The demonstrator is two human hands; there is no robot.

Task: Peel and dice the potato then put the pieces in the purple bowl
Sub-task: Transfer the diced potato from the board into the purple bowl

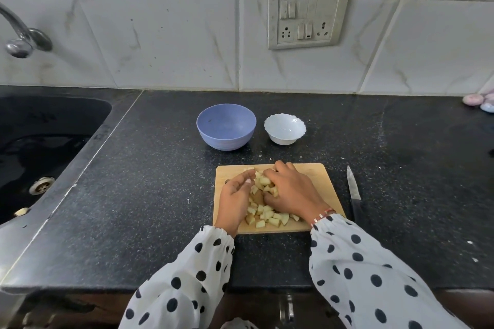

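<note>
Pale diced potato pieces (263, 215) lie in a heap on a wooden cutting board (324, 181) near the counter's front. My left hand (235, 195) cups the left side of the heap with curled fingers. My right hand (290, 189) lies over the heap from the right, fingers curled around several pieces. The purple bowl (226, 129) stands behind the board, slightly left, with nothing visible inside. A knife (353, 189) lies on the counter just right of the board, blade pointing away from me.
A small white scalloped bowl (285, 129) sits right of the purple bowl. A dark sink (40, 147) with a tap (21, 35) fills the left. The tiled wall carries a switch panel (307, 17). Small pastel objects (478, 103) sit at the far right.
</note>
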